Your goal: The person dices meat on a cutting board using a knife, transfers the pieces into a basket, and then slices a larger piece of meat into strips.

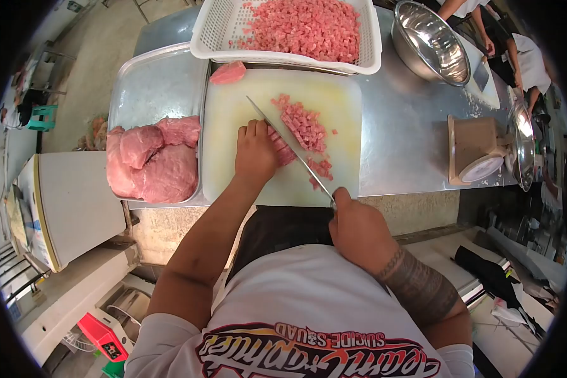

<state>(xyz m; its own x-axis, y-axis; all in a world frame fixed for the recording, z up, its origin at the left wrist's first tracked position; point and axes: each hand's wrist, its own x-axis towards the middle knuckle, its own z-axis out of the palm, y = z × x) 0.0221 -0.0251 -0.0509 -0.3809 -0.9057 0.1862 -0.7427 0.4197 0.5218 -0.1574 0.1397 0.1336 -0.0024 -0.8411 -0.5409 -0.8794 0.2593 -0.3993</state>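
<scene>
My right hand (360, 228) is closed around the handle of a long kitchen knife (290, 140), at the near right edge of the cutting board (233, 183). The blade slants up and left across the board, between the meat strips and the diced pieces. With curled fingers, my left hand (256, 150) presses on strips of raw meat (283, 151) just left of the blade. Small meat cubes (303, 128) lie in a pile to the right of the knife. A larger meat slice (228, 73) rests at the board's far left corner.
Left of the board is a metal tray (154, 82) with large raw meat chunks (154, 164). A white perforated basket (217, 31) of diced meat stands beyond the board. To the right are a steel bowl (429, 44) and a weighing scale (475, 151). Other people's hands (488, 45) show at far right.
</scene>
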